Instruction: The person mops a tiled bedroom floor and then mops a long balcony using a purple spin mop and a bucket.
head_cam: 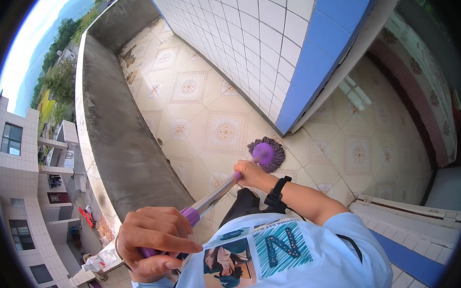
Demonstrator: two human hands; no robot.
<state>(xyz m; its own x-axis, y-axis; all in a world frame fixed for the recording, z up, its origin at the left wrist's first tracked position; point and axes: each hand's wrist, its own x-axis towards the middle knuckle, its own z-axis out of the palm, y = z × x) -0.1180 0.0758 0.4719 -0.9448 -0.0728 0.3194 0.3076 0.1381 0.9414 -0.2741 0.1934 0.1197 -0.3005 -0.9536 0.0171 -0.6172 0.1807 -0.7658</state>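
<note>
Both of my hands are on the pole of a spin mop. At the upper end of the pole, my left hand (pixel 157 237) grips the purple plastic handle (pixel 190 216), with its index finger stretched out. Lower down, my right hand (pixel 251 173), with a black band on its wrist, holds the pole just below a purple collar. Between them runs the shiny metal tube (pixel 217 191). The round purple mop head (pixel 264 153) rests on the patterned tile floor (pixel 226 131), its dark purple-grey strands (pixel 280 153) spread around it near the wall corner.
A low cement parapet (pixel 125 141) borders the floor on the left. The white-tiled wall (pixel 248 45) ends in a blue-tiled corner (pixel 319 57). Beyond it, a doorway opens on a tiled room with a draped bed (pixel 419 87). A plastic bag (pixel 94 262) lies at lower left.
</note>
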